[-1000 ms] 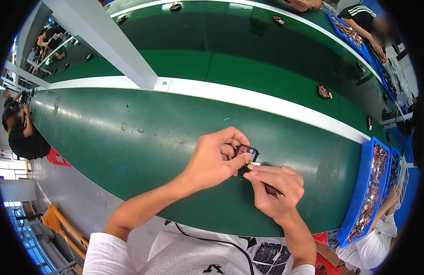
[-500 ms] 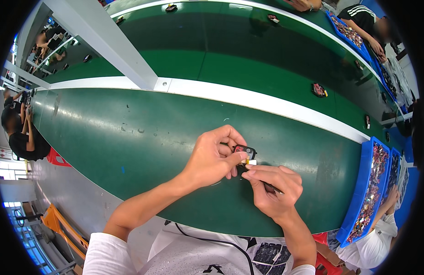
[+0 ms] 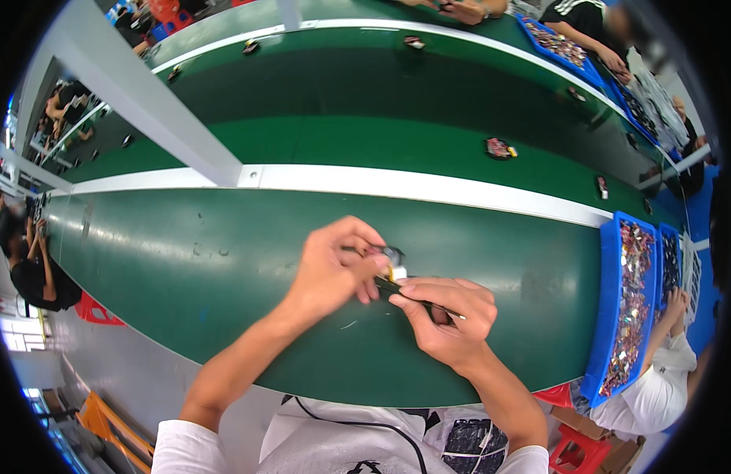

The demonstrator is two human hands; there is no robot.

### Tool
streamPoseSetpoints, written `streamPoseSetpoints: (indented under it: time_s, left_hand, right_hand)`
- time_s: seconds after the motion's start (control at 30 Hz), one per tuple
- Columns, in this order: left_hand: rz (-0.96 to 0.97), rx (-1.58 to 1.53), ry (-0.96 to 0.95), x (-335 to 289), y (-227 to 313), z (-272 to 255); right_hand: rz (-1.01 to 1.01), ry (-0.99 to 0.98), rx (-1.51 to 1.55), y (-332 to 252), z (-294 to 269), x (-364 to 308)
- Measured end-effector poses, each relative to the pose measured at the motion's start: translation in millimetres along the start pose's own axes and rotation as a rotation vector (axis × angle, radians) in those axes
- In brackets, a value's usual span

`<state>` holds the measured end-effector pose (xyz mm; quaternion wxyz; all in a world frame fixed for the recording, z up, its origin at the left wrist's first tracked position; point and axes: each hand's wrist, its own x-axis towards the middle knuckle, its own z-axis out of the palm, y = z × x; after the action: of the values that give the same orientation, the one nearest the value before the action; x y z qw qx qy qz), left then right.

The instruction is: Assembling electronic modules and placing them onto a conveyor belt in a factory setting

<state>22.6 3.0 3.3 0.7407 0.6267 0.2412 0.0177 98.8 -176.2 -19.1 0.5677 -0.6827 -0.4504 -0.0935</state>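
Observation:
My left hand (image 3: 330, 268) is closed round a small black-cased part (image 3: 395, 255), its fingers behind it and the thumb across its front. White and yellow bits show on the part's near side; motion blur hides its detail. In my right hand (image 3: 454, 322), thumb and fingers pinch a slim dark stick-like tool (image 3: 388, 286). One end of the tool lies against or very close to the part's lower edge, while the thin other end sticks out past my right fingers. Both hands are held over the green worktable (image 3: 207, 261).
A white rail (image 3: 429, 192) with a grey post (image 3: 160, 110) divides the table from a green conveyor belt (image 3: 365, 138). Dark parts (image 3: 500, 148) are spaced along the belt. To the right stands a blue bin (image 3: 606, 316) full of small colourful pieces; co-workers sit on several sides.
The whole view has shifted, and both hands now appear farther left. The tool's dark end has come into sight beside the part. Parts on the belt have moved left.

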Motion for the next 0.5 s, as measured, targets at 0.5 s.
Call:
streamPoseSetpoints:
  time_s: [0.5]
  left_hand:
    - [0.667, 1.365, 0.963, 187.3, 51.1, -51.1]
  right_hand:
    - [-0.013, 0.089, -0.051, 9.3, -1.9, 3.8]
